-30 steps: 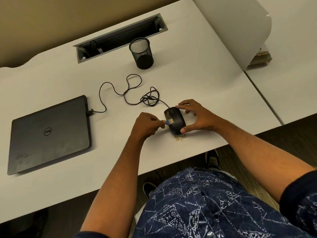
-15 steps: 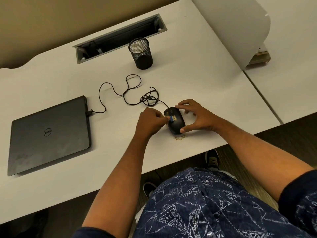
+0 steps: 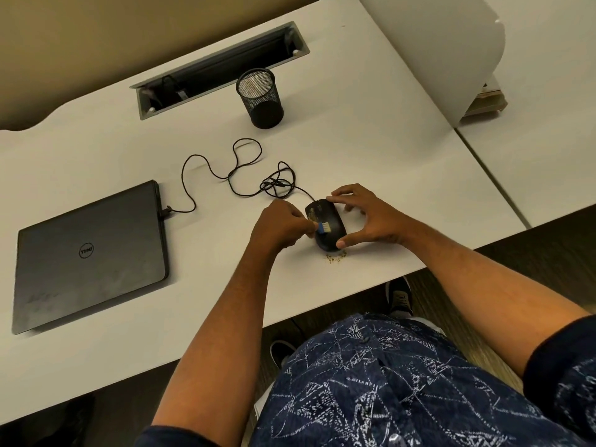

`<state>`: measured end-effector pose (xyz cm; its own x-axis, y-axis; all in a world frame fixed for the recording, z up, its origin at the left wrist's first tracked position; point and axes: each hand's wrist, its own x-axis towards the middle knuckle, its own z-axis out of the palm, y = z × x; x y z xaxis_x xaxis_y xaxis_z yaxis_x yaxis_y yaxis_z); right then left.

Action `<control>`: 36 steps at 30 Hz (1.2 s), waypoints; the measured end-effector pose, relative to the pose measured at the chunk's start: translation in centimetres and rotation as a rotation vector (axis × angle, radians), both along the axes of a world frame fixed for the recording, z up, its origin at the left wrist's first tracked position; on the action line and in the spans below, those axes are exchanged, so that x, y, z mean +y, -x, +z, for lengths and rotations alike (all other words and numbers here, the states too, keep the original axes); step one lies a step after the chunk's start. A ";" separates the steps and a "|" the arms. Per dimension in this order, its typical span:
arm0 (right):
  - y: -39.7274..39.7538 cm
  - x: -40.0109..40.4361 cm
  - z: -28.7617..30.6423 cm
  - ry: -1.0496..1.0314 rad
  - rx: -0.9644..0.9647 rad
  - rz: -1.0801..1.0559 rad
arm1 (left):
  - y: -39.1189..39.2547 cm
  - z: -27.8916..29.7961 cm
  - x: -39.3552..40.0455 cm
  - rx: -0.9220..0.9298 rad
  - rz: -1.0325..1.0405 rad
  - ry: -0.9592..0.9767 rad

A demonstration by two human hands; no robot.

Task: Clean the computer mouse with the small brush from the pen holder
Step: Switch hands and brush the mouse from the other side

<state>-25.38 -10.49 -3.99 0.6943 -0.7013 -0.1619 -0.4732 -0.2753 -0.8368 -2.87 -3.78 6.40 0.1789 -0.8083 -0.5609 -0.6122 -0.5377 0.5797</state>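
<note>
A black wired computer mouse (image 3: 332,235) lies near the front edge of the white desk (image 3: 371,150). My right hand (image 3: 367,217) grips it, fingers curled over its far side and thumb at its near end. My left hand (image 3: 279,225) pinches a small brush (image 3: 323,226) with a blue ferrule and pale bristles, and the bristles lie on the middle of the mouse's back. Specks of debris show on the mouse's front left, and a small pile of crumbs (image 3: 335,257) sits on the desk just in front of it. The black mesh pen holder (image 3: 260,98) stands farther back.
The mouse cable (image 3: 225,175) loops across the desk to a closed black laptop (image 3: 90,253) at the left. A cable slot (image 3: 219,69) is cut into the desk's back. A white divider panel (image 3: 451,50) rises at the right.
My left hand moved the brush back along the mouse, from near its front towards the middle of its back. My right hand kept its hold on the mouse.
</note>
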 end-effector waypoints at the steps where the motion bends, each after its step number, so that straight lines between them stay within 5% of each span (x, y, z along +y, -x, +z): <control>1: 0.0 0.0 0.0 0.000 -0.001 0.000 | -0.1 -0.1 -0.1 -0.008 0.017 0.026; 7: 0.0 0.0 0.0 0.005 0.004 0.003 | -0.4 -0.3 -0.3 0.017 -0.014 -0.017; 14: 0.1 0.0 0.1 -0.006 0.006 0.007 | -1.2 -0.5 -1.1 0.042 0.052 0.185; 29: 0.2 0.0 -0.1 -0.001 0.017 0.008 | -1.9 -0.3 -1.7 0.061 -0.146 -0.075; 36: 0.4 0.1 0.0 -0.013 0.004 0.006 | -2.4 -0.9 -1.3 0.116 -0.055 -0.092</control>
<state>-25.74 -10.40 -4.01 0.6980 -0.6948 -0.1732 -0.4745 -0.2676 -0.8386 -0.43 -5.05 5.47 0.0657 -0.7592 -0.6475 -0.5738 -0.5596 0.5980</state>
